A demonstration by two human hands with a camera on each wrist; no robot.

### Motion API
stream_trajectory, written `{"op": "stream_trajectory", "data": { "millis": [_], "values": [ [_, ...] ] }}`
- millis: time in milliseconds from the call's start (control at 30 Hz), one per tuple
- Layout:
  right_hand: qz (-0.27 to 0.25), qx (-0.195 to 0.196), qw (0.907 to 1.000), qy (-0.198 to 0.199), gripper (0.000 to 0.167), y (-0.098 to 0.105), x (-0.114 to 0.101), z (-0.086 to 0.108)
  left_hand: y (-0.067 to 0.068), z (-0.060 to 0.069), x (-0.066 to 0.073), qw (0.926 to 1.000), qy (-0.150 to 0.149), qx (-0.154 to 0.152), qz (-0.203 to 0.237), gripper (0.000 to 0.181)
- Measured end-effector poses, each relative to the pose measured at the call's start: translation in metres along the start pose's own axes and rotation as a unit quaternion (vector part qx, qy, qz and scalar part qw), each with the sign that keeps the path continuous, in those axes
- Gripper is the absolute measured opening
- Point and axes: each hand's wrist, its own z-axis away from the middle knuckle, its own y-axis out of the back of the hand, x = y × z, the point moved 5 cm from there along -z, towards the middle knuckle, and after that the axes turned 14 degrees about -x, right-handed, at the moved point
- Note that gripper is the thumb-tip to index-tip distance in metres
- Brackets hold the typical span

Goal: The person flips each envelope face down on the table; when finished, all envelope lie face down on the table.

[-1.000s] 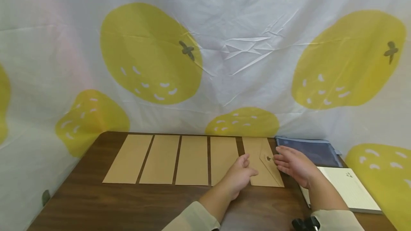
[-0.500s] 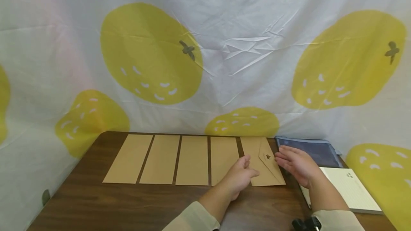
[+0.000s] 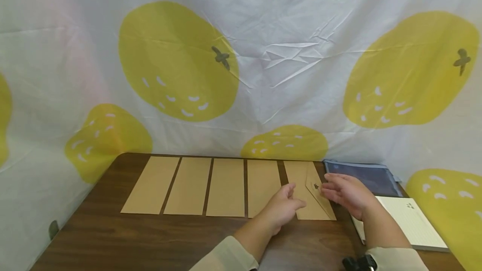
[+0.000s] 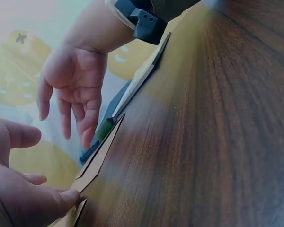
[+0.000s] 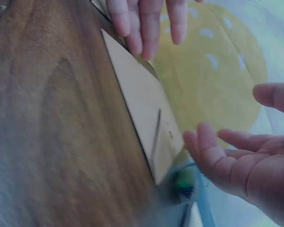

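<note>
Side by side on the dark wooden table lie several tan paper envelopes (image 3: 226, 187). The rightmost envelope (image 3: 310, 193) shows a pointed flap with a small dark print. My left hand (image 3: 278, 208) is at its left edge, fingers extended and thumb apart. Across from it, my right hand (image 3: 348, 195) is by the flap side, fingers relaxed and slightly bent. In the right wrist view, the envelope (image 5: 137, 94) lies between both hands, and my right hand (image 5: 255, 165) pinches nothing. Whether the fingertips touch the paper is unclear.
A dark blue zip pouch (image 3: 361, 175) lies at the back right. In front of it is a notebook (image 3: 416, 223) with pale lined pages, partly behind my right forearm. A small green object (image 5: 184, 182) shows near the pouch. A lemon-patterned cloth (image 3: 286, 74) hangs behind the table.
The rightmost envelope shifts and turns slightly between the hands, its top edge moving left, then back right. My right hand moves a little left towards the flap; the left hand barely moves.
</note>
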Motion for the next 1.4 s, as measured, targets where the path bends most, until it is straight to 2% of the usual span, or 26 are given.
{"op": "stream_trajectory", "data": {
  "millis": [233, 433, 600, 900, 1100, 1400],
  "values": [
    [0.039, -0.005, 0.9983, -0.044, 0.082, -0.001, -0.003, 0.004, 0.003, 0.001, 0.001, 1.0000, 0.002, 0.002, -0.003, 0.074],
    [0.032, -0.003, 0.9988, -0.036, 0.077, -0.006, -0.007, 0.001, 0.005, 0.001, 0.004, 1.0000, -0.001, -0.004, -0.003, 0.074],
    [0.019, 0.001, 0.9995, -0.025, 0.070, 0.000, -0.007, 0.002, 0.005, 0.002, 0.005, 0.9999, 0.002, -0.007, -0.008, 0.073],
    [0.050, -0.013, 0.9985, -0.019, 0.069, 0.006, -0.002, 0.005, 0.002, 0.002, 0.003, 0.9999, -0.002, -0.007, -0.014, 0.073],
    [0.024, -0.038, 0.9989, 0.010, 0.073, -0.009, -0.002, -0.001, -0.003, 0.003, 0.001, 0.9995, -0.008, -0.009, -0.028, 0.072],
    [-0.025, -0.047, 0.9984, 0.021, 0.086, -0.017, -0.010, 0.000, -0.007, 0.003, 0.002, 0.9996, -0.023, -0.009, -0.013, 0.068]
  ]
}}
